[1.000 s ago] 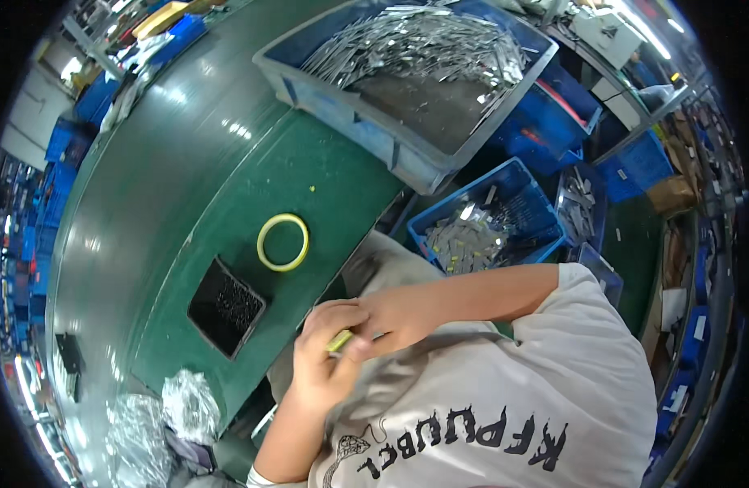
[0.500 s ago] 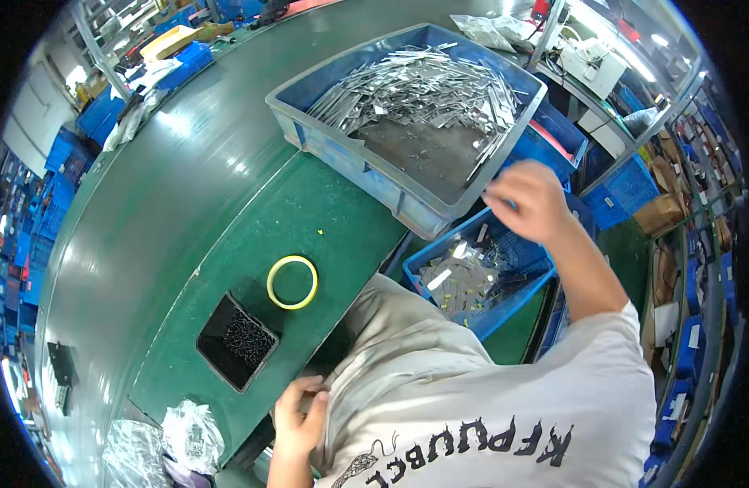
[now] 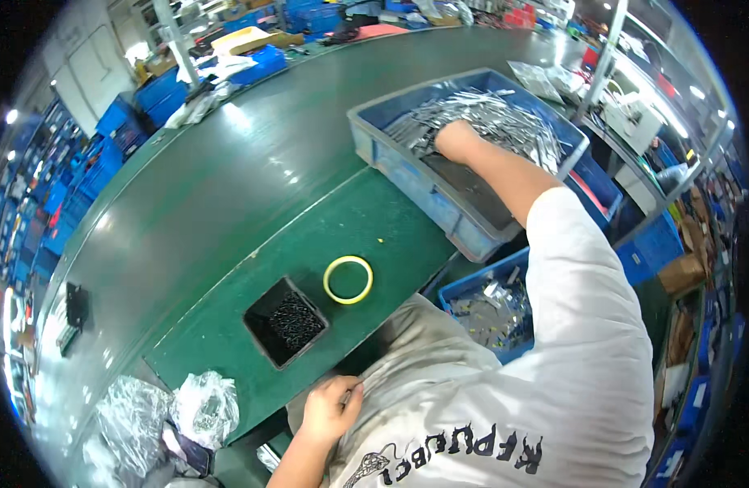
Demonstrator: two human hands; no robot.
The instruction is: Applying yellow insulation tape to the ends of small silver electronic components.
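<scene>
Reaching with right hand [image 3: 457, 140] among many remaining metal strips [image 3: 504, 110], in bin [image 3: 419, 193] at one o'clock; with pieces [image 3: 494, 313] already in crate [image 3: 516, 352] at four. Curling left hand [image 3: 332, 407] near six; cannot tell either grip.

Crumpled clear plastic bags [image 3: 205, 409] sit at the near left end of the green surface [image 3: 179, 220], with a dark flat object [image 3: 195, 457] just beside them. A small black object [image 3: 76, 307] lies by the left edge. Beyond that edge stand blue crates [image 3: 114, 120], and farther back a yellow tray [image 3: 240, 41] rests near a metal post [image 3: 175, 45]. On the right, a brown cardboard box [image 3: 681, 275] touches a blue basket [image 3: 651, 248], below a white machine [image 3: 638, 122].
</scene>
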